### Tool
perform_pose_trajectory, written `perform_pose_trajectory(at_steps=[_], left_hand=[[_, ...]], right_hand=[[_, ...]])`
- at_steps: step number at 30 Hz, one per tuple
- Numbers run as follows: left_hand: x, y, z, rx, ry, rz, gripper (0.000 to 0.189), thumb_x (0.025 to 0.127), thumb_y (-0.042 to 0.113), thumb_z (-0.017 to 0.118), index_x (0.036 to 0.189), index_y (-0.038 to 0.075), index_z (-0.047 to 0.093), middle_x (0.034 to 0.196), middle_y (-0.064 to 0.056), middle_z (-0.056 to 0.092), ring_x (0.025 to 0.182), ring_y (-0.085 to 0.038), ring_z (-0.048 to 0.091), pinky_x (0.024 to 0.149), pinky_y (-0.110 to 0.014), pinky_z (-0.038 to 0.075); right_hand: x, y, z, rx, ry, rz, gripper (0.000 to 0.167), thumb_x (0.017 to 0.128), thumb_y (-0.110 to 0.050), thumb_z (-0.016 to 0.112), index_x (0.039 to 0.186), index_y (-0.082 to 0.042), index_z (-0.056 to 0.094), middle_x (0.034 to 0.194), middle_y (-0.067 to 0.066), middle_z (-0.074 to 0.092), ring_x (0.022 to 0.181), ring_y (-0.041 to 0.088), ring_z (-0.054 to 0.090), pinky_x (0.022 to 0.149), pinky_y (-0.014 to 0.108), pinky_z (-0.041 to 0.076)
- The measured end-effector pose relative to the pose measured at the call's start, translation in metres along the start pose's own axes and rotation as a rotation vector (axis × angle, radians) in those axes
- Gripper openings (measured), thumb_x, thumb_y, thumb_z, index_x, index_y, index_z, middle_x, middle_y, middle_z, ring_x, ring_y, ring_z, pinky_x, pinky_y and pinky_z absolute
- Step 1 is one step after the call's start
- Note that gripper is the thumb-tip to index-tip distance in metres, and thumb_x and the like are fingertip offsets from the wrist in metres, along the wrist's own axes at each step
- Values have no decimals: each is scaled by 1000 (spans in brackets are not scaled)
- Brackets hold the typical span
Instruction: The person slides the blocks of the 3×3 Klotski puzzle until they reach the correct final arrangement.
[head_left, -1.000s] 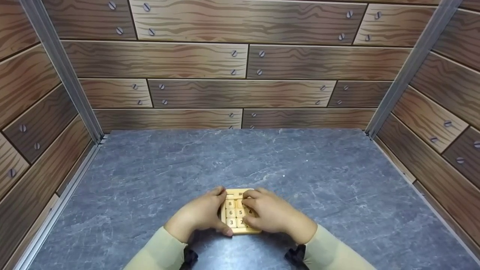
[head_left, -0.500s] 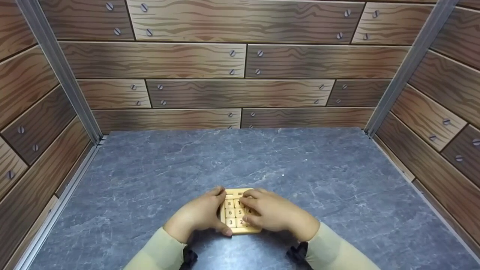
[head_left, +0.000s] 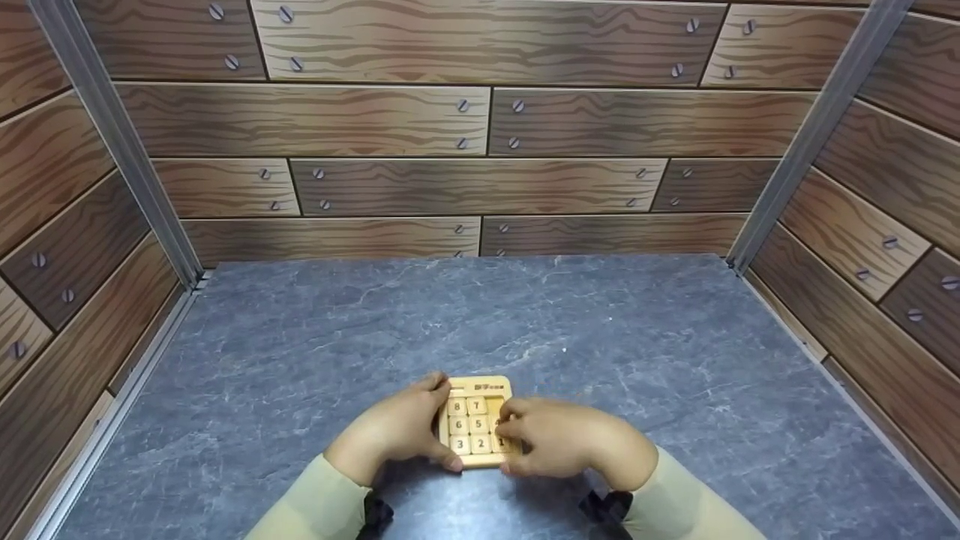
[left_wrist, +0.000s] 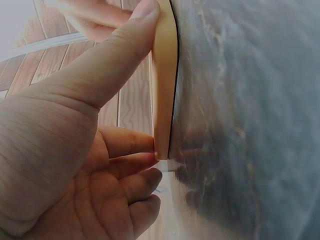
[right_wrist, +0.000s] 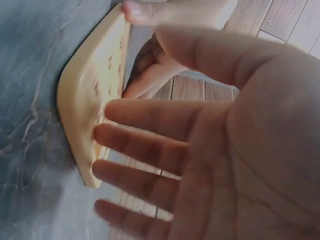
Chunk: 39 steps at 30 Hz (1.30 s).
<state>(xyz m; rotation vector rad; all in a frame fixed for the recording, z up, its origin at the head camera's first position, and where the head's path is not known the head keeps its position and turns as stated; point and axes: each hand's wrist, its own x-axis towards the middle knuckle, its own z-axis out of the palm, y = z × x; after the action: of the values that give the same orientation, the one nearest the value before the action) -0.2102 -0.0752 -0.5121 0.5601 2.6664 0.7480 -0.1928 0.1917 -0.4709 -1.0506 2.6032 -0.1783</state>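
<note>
A yellow number slide puzzle lies flat on the table in the head view. Its 7 tile sits in the top row, with a bare slot to its right. My left hand grips the left side, thumb at the near corner and fingers at the far one. That grip on the puzzle's edge also shows in the left wrist view. My right hand reaches over the right column, partly hiding it. In the right wrist view its fingers are nearly straight, tips at the tiles.
The grey-blue marbled table top spreads around the puzzle. Wood-patterned walls stand behind and on both sides, with metal corner posts. A small white speck lies beyond the puzzle.
The right hand has slid from the top middle of the puzzle to its right and nearer edge, uncovering the 7 tile and an upper-right slot. The left hand keeps its hold.
</note>
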Motion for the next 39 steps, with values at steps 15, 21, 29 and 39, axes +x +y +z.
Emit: perform_pose_trajectory(at_steps=[15,21,29,39], left_hand=[[1,-2,1,5,-1,9,135,74,53,106,174,-4,36,186,-25,27,172,-45,33,141,-59,34],[2,-2,0,2,-2,15,135,74,52,106,174,-4,35,186,-26,27,172,-46,34,141,-60,35],[2,-1,1,7,3,12,134,74,52,106,173,-4,37,185,-26,29,171,-46,35,141,-60,35],[1,-2,0,0,1,1,135,73,52,106,174,-3,36,186,-26,27,172,-46,33,142,-60,33]], right_hand=[[3,-1,2,76,-67,126,84,101,-55,77,169,-11,54,181,8,44,175,35,30,143,62,29],[7,8,5,95,-42,125,86,101,-53,77,171,-11,50,182,6,41,177,35,27,143,63,28],[7,9,6,90,-56,137,89,102,-55,77,174,-12,46,185,4,38,177,34,27,144,62,27],[-17,-7,3,48,-89,86,86,101,-60,76,172,-18,51,183,6,42,172,32,38,141,58,35]])
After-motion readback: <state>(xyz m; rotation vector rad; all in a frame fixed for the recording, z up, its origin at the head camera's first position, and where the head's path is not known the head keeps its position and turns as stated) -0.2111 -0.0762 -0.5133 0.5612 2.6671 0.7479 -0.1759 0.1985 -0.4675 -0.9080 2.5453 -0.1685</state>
